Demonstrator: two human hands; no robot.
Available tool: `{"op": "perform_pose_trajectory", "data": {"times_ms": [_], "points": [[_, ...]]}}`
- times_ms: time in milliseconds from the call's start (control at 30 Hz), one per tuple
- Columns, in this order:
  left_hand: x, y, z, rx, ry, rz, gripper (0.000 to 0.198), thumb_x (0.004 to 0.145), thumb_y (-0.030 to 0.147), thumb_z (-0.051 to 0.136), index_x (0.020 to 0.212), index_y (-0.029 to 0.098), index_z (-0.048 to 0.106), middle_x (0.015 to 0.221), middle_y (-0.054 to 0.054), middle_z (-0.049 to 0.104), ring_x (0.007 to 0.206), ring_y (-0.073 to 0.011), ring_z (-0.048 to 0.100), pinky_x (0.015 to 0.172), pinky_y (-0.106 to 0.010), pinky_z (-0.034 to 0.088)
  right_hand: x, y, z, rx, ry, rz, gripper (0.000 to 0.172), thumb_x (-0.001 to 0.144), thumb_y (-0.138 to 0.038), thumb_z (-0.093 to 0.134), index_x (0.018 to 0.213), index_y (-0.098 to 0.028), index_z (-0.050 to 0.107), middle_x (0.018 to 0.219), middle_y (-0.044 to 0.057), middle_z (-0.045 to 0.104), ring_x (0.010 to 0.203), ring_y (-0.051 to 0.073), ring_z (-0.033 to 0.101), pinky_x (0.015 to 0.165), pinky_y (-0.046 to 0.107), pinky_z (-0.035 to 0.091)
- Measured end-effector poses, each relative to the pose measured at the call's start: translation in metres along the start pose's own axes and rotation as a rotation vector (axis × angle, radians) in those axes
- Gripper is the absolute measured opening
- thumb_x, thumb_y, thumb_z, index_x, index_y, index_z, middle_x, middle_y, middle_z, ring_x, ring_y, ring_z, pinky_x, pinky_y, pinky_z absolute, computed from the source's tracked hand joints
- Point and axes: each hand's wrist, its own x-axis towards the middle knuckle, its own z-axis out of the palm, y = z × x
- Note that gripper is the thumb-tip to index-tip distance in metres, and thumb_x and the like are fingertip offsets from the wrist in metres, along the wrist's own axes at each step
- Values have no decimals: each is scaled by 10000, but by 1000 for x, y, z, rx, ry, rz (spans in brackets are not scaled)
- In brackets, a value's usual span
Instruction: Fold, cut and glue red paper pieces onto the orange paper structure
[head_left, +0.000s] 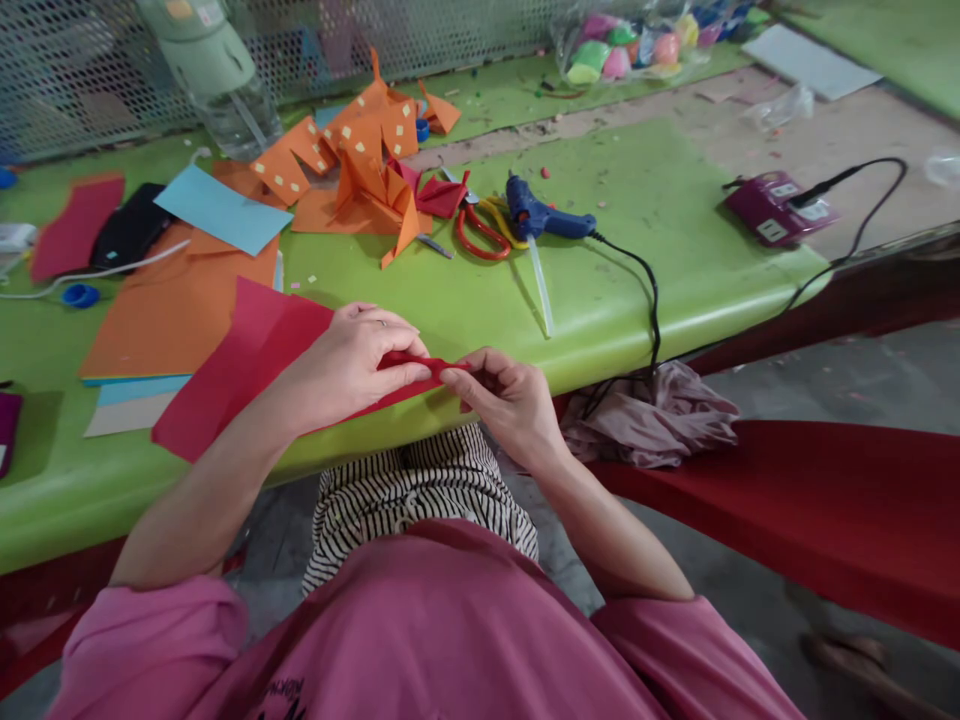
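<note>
A sheet of red paper (244,355) lies across the front edge of the green table, its right end gathered into a narrow fold. My left hand (351,358) rests over that end, with thumb and fingers closed on the paper. At the tip of the fold, my right hand (504,395) pinches the red paper between thumb and fingers. The two hands nearly meet, thumb tips a short way apart. How the paper is folded under my left fingers is hidden.
Orange paper (169,310) and a light blue sheet (223,208) lie left. Folded orange shapes (367,140), red-handled scissors (482,235) and a corded blue glue gun (547,212) lie beyond my hands. A bottle (217,85) stands far left; a purple box (780,208) sits right.
</note>
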Motion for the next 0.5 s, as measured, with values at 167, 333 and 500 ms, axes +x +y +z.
{"op": "perform_pose_trajectory", "data": {"times_ms": [167,333,500], "points": [[0,1,-1,-9,-21,-18,266,973,423,591,861,214,710,949,-15,756,1053,-222,650,980,-379,418,0,0,0,-58,33,-7,446,740,-596,813,735,-188,633,570,-50,555,525,75,478,476,210,350],[0,5,-2,32,-31,-54,269,972,432,578,875,225,721,977,-12,755,1120,-230,625,1061,-406,364,-1,0,-2,-101,67,-23,399,772,-578,789,811,-189,708,608,-38,594,540,82,473,481,221,351],[0,-2,-12,184,-43,-141,266,964,444,566,929,245,739,1048,-24,749,1172,-254,594,1135,-472,268,-1,3,-8,-132,101,-12,322,802,-516,770,820,-197,724,581,-39,606,498,83,464,450,223,347]]}}
